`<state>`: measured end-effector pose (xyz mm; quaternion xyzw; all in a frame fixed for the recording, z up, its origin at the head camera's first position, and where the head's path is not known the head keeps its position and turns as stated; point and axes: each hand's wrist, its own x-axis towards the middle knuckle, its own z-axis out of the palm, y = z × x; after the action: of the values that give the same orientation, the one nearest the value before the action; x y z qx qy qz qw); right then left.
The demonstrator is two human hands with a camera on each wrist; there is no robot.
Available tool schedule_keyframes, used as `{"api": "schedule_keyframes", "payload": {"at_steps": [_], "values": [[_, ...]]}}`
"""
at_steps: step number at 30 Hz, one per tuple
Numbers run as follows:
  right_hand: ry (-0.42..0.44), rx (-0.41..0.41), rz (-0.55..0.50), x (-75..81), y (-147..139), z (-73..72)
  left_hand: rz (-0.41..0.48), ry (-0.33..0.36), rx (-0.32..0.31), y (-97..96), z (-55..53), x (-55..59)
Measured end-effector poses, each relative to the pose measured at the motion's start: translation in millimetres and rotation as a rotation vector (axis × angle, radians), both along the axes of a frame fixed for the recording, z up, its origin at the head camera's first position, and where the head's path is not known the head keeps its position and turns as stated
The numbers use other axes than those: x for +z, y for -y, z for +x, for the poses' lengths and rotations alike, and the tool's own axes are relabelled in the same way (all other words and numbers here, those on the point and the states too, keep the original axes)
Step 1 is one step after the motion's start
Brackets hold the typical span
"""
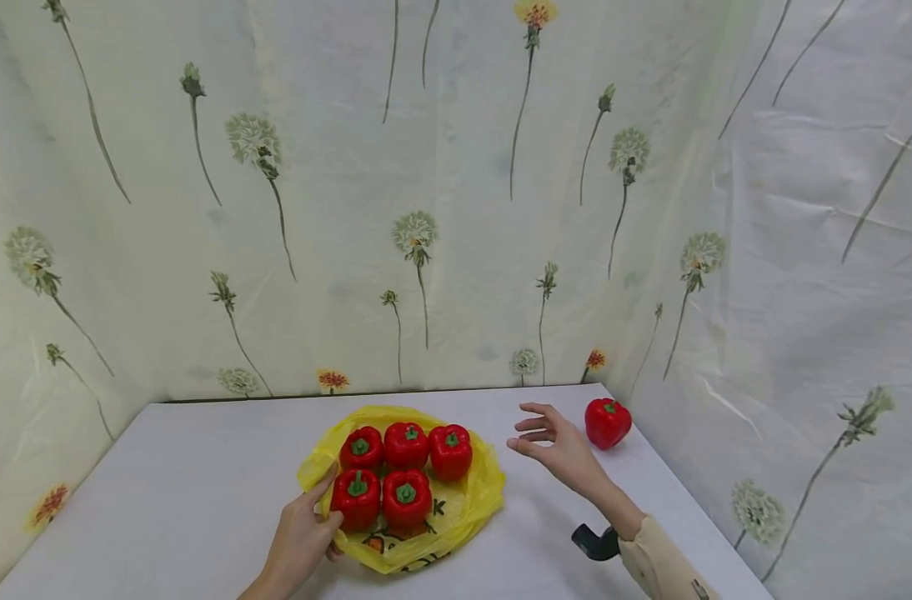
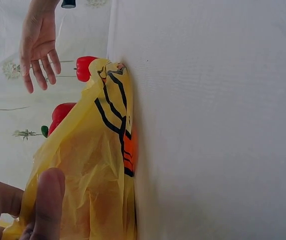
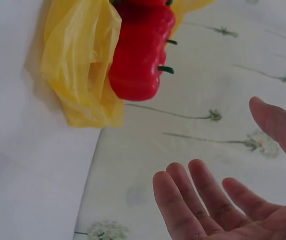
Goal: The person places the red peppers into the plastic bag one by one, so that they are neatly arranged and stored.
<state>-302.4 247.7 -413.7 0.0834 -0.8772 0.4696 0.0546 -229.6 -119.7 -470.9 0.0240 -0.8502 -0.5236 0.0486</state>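
Note:
A yellow plastic bag (image 1: 480, 504) with dark print lies spread on the white table, its rim turned out. Inside it sit several red bell peppers (image 1: 406, 447) with green stems, mostly upright. At the near left, my left hand (image 1: 294, 533) pinches the bag's rim between thumb and fingers; the left wrist view shows the thumb (image 2: 50, 200) against the yellow plastic. My right hand (image 1: 564, 457) hovers right of the bag, fingers spread apart and slightly bent, holding nothing. Just beyond it, one more red bell pepper (image 1: 608, 423) rests on the table near the right edge.
The white table (image 1: 201, 483) meets a curtain (image 1: 336, 183) printed with dandelions at the back, and more of this cloth hangs along both sides. A black strap-like piece (image 1: 597, 543) shows by the right forearm.

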Motion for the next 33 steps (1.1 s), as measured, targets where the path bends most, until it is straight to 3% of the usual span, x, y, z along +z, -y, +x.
{"api": "schedule_keyframes", "payload": {"at_steps": [10, 22, 33], "values": [[-0.031, -0.082, 0.032, -6.1, -25.4, -13.4, 0.001, 0.014, 0.008, 0.6, 0.0, -0.8], [0.024, -0.218, 0.085, -8.4, -59.5, -29.0, -0.007, 0.013, 0.012, 0.7, -1.1, -1.1], [0.052, -0.252, 0.073, -11.5, -79.8, -34.6, -0.007, 0.011, 0.015, -0.3, -1.5, -2.1]]}}
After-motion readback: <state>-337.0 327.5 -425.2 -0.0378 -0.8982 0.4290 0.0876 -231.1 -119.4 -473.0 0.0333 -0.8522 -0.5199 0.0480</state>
